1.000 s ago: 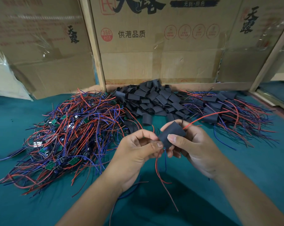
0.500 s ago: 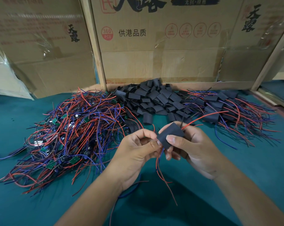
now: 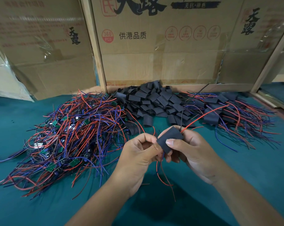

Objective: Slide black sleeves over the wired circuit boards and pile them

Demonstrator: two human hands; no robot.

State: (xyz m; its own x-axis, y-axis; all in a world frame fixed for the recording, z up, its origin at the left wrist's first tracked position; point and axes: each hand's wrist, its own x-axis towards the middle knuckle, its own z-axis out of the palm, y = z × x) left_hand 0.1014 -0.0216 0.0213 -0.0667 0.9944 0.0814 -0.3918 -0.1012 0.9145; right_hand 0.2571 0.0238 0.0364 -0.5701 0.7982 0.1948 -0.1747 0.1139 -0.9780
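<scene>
A matte black sleeve [image 3: 169, 139], flat and rectangular, sits above the green bench [image 3: 40, 201], red and blue wires trailing below, red and black above. Its board is hidden inside. The right hand [image 3: 191, 152] pinches it under the thumb; the left hand [image 3: 138, 154] fingers [image 3: 152, 148] grip its lower-left corner. Beyond lie loose sleeves [image 3: 154, 101].

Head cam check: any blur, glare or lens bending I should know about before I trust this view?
Head view: sharp on the hands and the black sleeve between them; the wooden post leans from wide-angle bending; glare on the tape across the left cardboard box, whose upper print is smeared; a soft shadow lies on the green table under the wrists.
</scene>
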